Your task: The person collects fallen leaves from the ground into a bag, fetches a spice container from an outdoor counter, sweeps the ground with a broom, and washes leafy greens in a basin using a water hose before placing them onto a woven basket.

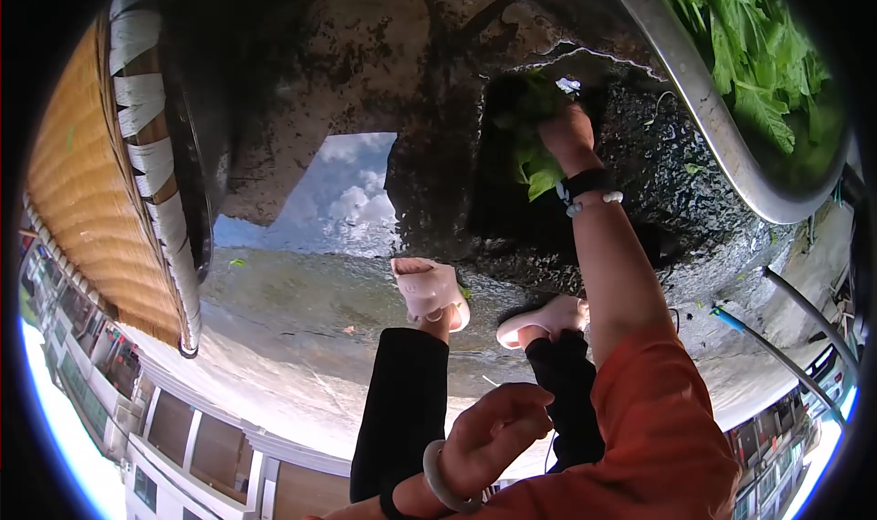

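Observation:
My right hand (568, 136) reaches down over a dark, wet, square-edged hollow (512, 219) in the ground. Its fingers are closed on leafy greens (539, 168), whose leaves hang beside the wrist in shadow. A small bright white patch (568, 86) shows just past the fingers; I cannot make out what it is. A dark band and a beaded bracelet (589, 196) circle this wrist. My left hand (498, 424) is held near my knees, its fingers loosely curled with nothing seen in them. It wears a pale bangle (443, 479).
A metal basin (731, 136) of leafy greens (754, 73) stands at the right. On the left is a woven basket (100, 200) with a white-wrapped rim. A puddle (352, 196) reflects sky. My pink slippers (427, 292) stand on wet concrete; hoses (776, 351) lie at the right.

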A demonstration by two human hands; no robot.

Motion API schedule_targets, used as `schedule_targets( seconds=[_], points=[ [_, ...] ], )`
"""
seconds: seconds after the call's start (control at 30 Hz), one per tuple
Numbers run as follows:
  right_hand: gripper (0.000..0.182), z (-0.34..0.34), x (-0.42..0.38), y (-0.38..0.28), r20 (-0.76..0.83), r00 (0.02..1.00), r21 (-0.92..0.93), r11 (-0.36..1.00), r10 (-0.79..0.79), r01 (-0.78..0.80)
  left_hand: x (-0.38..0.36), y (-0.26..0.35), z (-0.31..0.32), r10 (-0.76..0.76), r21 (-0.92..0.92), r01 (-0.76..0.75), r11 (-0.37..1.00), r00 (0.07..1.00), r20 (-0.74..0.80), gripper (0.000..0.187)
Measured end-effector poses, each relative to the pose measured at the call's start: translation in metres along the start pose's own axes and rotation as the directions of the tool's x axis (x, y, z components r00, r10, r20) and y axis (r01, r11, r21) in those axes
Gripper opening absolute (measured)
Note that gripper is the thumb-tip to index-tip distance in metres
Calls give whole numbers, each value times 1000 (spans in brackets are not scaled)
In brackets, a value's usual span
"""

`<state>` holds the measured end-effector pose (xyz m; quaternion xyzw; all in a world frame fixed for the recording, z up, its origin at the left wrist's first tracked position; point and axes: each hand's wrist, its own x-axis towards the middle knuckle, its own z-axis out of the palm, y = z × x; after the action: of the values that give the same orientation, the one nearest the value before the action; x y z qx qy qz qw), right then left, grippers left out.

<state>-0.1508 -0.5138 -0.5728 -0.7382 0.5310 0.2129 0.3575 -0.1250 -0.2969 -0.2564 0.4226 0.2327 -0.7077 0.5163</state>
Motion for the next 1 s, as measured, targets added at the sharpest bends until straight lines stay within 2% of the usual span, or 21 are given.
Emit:
schedule_targets(
  seconds=[0.03,0.07,0.17,0.2,0.3,0.33,0.37,0.4,0.43,0.47,0.53,0.57,0.63,0.7,0.73,0.77,0.8,0.83,0.9,0.97,1.0],
  points=[
    [44,2,10,0,-6,1000,-195,981,-4,3,1,1,0,-2,-1,2,1000,1000,-2,28],
    [44,13,18,2,0,1000,-191,982,-3,3,1,4,1,-14,-25,14,1000,1000,1,28],
    [40,51,22,-6,-53,995,53,995,-83,86,2,8,0,-41,-47,41,998,999,4,29],
    [35,48,25,-19,-11,984,112,978,179,-177,3,9,0,-54,-47,54,997,998,12,29],
    [33,32,10,-27,-2,989,241,960,146,-141,3,5,2,-6,32,7,999,999,-33,28],
    [33,25,4,-20,40,997,372,925,71,-81,8,-2,1,4,48,1,999,994,-111,27],
    [33,12,-5,-10,66,998,488,872,-2,-31,15,-10,1,11,58,-1,998,984,-178,26],
    [30,2,-24,1,-2,991,764,639,-133,88,17,-12,1,87,62,-77,995,980,-179,27],
    [27,-23,-55,-3,35,990,826,562,-137,49,20,-22,-5,114,52,-109,993,989,-91,39],
    [29,-56,-96,-19,69,979,899,438,-192,23,24,-24,-3,141,15,-140,990,983,-116,50],
    [30,-88,-157,-15,79,953,868,491,-291,77,32,-26,6,168,-68,-184,981,967,-192,73],
    [30,-99,-186,-14,54,939,732,654,-339,194,35,-29,9,163,-114,-195,974,956,-244,86],
    [36,-114,-232,-20,85,862,363,821,-500,441,45,-38,10,224,-135,-258,957,948,-227,93],
    [50,-108,-264,-19,62,724,186,721,-687,668,56,-52,6,388,-228,-397,889,918,-86,84],
    [59,-113,-269,-26,140,753,223,761,-643,609,54,-49,4,324,-301,-321,898,945,-41,66],
    [68,-121,-271,-32,217,773,253,800,-596,545,53,-45,5,323,-302,-318,899,946,-35,66],
    [68,-130,-270,-36,213,778,247,803,-590,542,53,-40,5,285,-302,-299,905,954,-89,57],
    [68,-139,-266,-38,267,752,407,778,-603,479,52,-35,5,246,-302,-280,911,958,-146,49],
    [68,-151,-254,-35,315,718,552,735,-620,393,50,-36,-5,182,-296,-238,925,961,-207,43],
    [57,-160,-226,-23,528,624,641,752,-577,153,49,-31,-9,195,-295,-289,911,931,-309,40],
    [55,-151,-205,-14,524,702,595,797,-482,103,47,-33,-10,204,-274,-308,911,915,-349,34]
  ],
)
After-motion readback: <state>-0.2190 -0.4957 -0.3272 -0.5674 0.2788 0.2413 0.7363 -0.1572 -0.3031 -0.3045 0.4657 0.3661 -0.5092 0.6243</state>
